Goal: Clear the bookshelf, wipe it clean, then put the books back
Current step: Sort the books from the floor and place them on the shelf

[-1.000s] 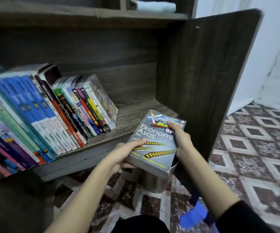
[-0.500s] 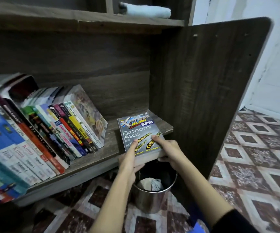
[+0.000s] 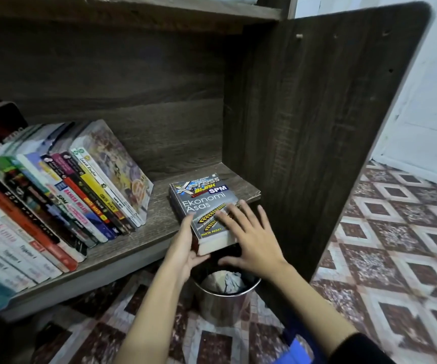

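Leaning books (image 3: 86,190) crowd the shelf (image 3: 157,214) well left of the left hand (image 3: 184,249). The side panel (image 3: 306,127) stands just right of the right hand (image 3: 250,239), and a metal bin (image 3: 222,303) sits below both. The Ekonomi Asas book (image 3: 201,203) lies flat, cover up, long axis running away from the hands, near end overhanging the shelf. Left hand grips its near corner; right hand lies spread flat on the cover.

Left hand (image 3: 183,250) cupped — right hand (image 3: 251,240) splayed

Bare shelf (image 3: 159,210) between leaning books (image 3: 94,185) and flat book (image 3: 201,203)
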